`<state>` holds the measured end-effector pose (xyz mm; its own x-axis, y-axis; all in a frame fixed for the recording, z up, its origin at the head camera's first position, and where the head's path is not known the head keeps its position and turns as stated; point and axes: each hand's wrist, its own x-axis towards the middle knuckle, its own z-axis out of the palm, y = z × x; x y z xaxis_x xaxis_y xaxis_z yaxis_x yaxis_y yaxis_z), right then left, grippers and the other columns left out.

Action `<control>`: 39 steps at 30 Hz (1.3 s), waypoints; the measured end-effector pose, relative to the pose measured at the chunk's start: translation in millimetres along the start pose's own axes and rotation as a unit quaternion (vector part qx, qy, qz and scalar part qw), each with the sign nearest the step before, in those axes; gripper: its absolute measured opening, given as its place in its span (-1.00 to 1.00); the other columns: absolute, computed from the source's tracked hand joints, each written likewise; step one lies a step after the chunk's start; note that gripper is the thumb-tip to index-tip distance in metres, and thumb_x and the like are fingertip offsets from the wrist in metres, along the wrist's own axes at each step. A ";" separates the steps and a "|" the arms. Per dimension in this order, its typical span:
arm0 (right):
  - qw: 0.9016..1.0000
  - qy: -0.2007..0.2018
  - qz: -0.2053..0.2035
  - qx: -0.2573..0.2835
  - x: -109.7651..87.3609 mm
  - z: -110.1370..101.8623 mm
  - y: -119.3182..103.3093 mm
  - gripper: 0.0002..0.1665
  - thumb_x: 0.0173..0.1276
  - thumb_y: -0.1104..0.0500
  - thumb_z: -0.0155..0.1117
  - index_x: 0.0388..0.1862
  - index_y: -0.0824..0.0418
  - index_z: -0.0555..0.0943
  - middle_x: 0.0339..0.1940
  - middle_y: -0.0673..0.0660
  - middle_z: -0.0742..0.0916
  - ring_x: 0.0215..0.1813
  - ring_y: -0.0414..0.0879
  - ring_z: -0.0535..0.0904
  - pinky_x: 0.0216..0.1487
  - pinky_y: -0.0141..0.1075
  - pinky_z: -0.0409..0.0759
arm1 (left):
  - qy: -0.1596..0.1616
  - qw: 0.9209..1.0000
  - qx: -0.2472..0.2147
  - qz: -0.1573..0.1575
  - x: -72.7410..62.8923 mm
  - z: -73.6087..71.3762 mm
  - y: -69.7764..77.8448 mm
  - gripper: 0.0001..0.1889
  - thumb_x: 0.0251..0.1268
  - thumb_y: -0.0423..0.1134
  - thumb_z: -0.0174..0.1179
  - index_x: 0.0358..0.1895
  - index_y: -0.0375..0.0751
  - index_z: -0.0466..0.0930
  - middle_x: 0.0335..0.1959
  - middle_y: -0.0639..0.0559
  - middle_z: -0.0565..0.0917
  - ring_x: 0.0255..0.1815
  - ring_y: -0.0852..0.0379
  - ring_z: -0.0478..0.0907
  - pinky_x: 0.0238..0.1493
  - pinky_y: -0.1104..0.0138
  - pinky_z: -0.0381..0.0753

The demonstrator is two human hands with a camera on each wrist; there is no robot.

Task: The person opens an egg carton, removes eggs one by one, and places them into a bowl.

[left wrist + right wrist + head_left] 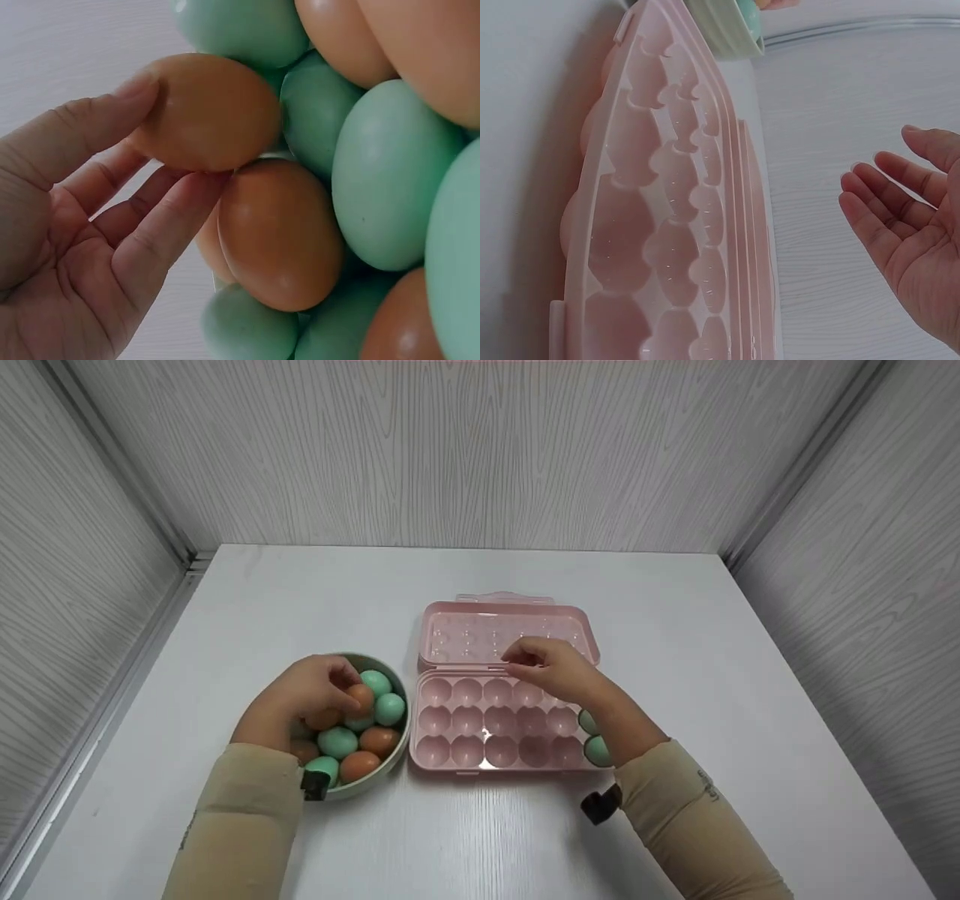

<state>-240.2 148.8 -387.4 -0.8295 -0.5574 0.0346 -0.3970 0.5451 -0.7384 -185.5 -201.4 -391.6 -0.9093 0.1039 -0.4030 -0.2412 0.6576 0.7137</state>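
Over the bowl, my left hand pinches a brown egg between thumb and fingertips. That egg sits against other brown and green eggs in the pale green bowl. My right hand hovers above the pink egg carton, near its hinge, and holds nothing. Its fingers are relaxed and a little bent in the right wrist view. Two green eggs show in the carton's right end, partly hidden by my right forearm. The other cups in sight hold no eggs.
The carton's lid lies folded back behind its tray. The bowl stands close to the carton's left side. Both are on a white table, with a wood-grained panel behind and others at the sides.
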 end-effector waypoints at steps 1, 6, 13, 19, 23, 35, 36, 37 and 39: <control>1.000 0.000 -0.001 -0.001 0.0 -0.1 0.2 -0.82 0.29 0.07 0.20 -0.17 0.07 0.60 -0.29 -0.03 0.64 -0.20 -0.15 0.52 -0.11 -0.28 0.51 | 0.000 1.000 -0.006 -0.003 -0.5 0.6 -0.4 -0.71 0.03 -0.27 0.27 -0.13 -0.13 0.49 -0.10 -0.04 0.49 -0.06 -0.04 0.33 -0.10 0.18 0.38; 1.000 -0.002 -0.001 -0.005 -0.3 -0.1 1.4 -0.82 0.29 0.07 0.20 -0.16 0.07 0.60 -0.28 -0.04 0.64 -0.19 -0.16 0.52 -0.09 -0.28 0.51 | -0.006 1.000 0.003 -0.011 -2.8 2.3 1.1 -0.69 0.07 -0.34 0.14 -0.05 -0.15 0.46 -0.05 -0.05 0.47 -0.04 -0.06 0.33 -0.12 0.17 0.41; 1.000 0.000 -0.004 0.006 -1.2 -0.7 4.7 -0.83 0.28 0.05 0.21 -0.19 0.03 0.61 -0.30 -0.05 0.64 -0.20 -0.17 0.52 -0.11 -0.28 0.51 | -0.022 0.999 0.014 -0.019 -2.7 1.4 2.6 -0.69 0.15 -0.32 0.11 0.00 -0.15 0.45 -0.02 -0.07 0.46 -0.03 -0.08 0.34 -0.13 0.14 0.43; 1.000 0.003 0.000 0.025 -4.5 -6.3 10.2 -0.82 0.27 0.07 0.22 -0.17 0.05 0.61 -0.27 -0.02 0.63 -0.17 -0.14 0.51 -0.05 -0.23 0.49 | -0.009 0.999 0.032 0.017 -1.1 -1.0 5.6 -0.66 0.18 -0.26 0.15 0.05 -0.20 0.44 0.06 -0.12 0.46 0.06 -0.08 0.36 0.08 0.04 0.36; 1.000 0.009 0.009 0.024 -9.0 -15.3 15.1 -0.81 0.28 0.07 0.22 -0.15 0.06 0.60 -0.24 -0.01 0.64 -0.15 -0.13 0.52 -0.01 -0.20 0.48 | 0.006 1.000 0.003 0.027 -1.3 -0.4 11.2 -0.63 0.22 -0.22 0.14 0.08 -0.21 0.41 0.11 -0.13 0.44 0.14 -0.08 0.32 0.18 0.01 0.26; 0.996 -0.057 0.047 -0.041 -41.6 -41.1 34.6 -0.70 0.19 0.15 0.30 -0.07 0.08 0.56 -0.19 0.05 0.65 -0.11 -0.12 0.56 -0.09 -0.22 0.55 | 0.060 0.993 -0.054 0.088 -1.9 19.4 39.6 -0.69 0.21 -0.17 0.18 0.01 -0.09 0.46 0.03 -0.02 0.53 0.08 0.04 0.42 0.16 0.14 0.36; 0.996 -0.061 0.049 -0.043 -45.4 -42.5 37.8 -0.70 0.19 0.17 0.31 -0.08 0.08 0.56 -0.18 0.07 0.65 -0.10 -0.10 0.56 -0.08 -0.21 0.55 | 0.063 0.993 -0.045 0.092 -2.1 20.9 42.4 -0.69 0.21 -0.14 0.18 0.01 -0.07 0.47 0.02 0.00 0.54 0.08 0.05 0.43 0.17 0.12 0.34; 0.995 -0.065 0.054 -0.045 -49.2 -43.9 41.0 -0.71 0.17 0.19 0.31 -0.09 0.08 0.56 -0.17 0.09 0.65 -0.10 -0.08 0.57 -0.08 -0.20 0.55 | 0.067 0.992 -0.034 0.097 -2.2 22.3 44.8 -0.69 0.21 -0.10 0.18 0.01 -0.05 0.47 0.01 0.02 0.55 0.08 0.06 0.44 0.20 0.10 0.28; 0.994 -0.077 0.065 -0.051 -56.9 -46.0 47.6 -0.72 0.14 0.25 0.31 -0.13 0.12 0.57 -0.16 0.13 0.65 -0.08 -0.03 0.57 -0.08 -0.18 0.56 | 0.069 0.992 -0.027 0.107 -2.9 25.5 49.1 -0.69 0.21 -0.08 0.18 -0.01 -0.05 0.49 -0.01 0.02 0.56 0.06 0.06 0.46 0.21 0.08 0.24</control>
<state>-230.0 235.2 -393.6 -0.8097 -0.5631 -0.1652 -0.3349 0.6746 -0.6579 -186.0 -150.4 -370.0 -0.9786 0.1300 -0.1595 -0.0527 0.5910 0.8050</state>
